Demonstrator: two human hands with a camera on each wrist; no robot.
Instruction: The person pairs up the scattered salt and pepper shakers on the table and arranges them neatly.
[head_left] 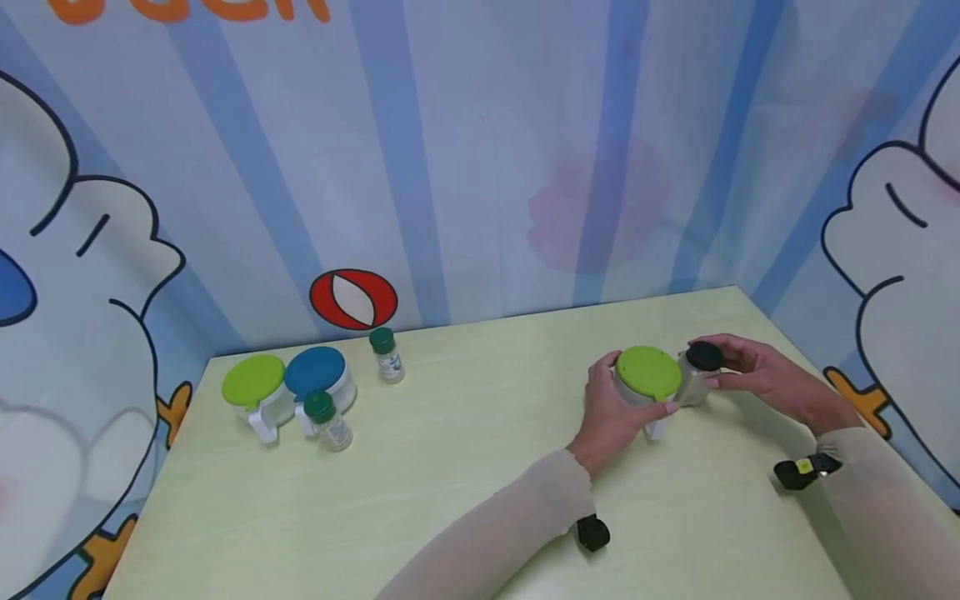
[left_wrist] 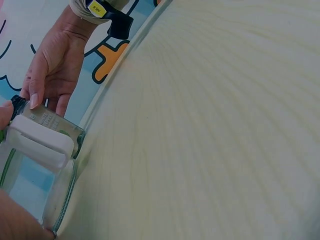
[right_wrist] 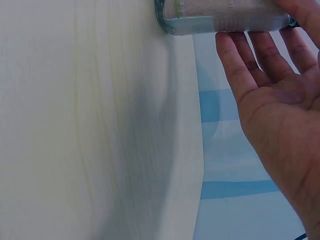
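Note:
My left hand (head_left: 609,421) grips a round glass seasoning jar (head_left: 648,372) with a lime-green lid, thumb in front and fingers around its left side. The jar's white handle (left_wrist: 40,142) points towards me. Just to its right, my right hand (head_left: 761,379) holds a glass spice bottle (head_left: 703,357) with a black cap between thumb and fingers, close beside the jar. Pale powder shows through the glass of the bottle (right_wrist: 220,15) in the right wrist view. Both containers stand upright at the table's right side.
At the table's left are a second green-lidded jar (head_left: 253,383), a blue-lidded jar (head_left: 315,372) and a green-capped spice bottle (head_left: 330,425) in front. Another green-capped bottle (head_left: 387,357) stands near the back edge. Printed cloth walls enclose the pale table (head_left: 465,458).

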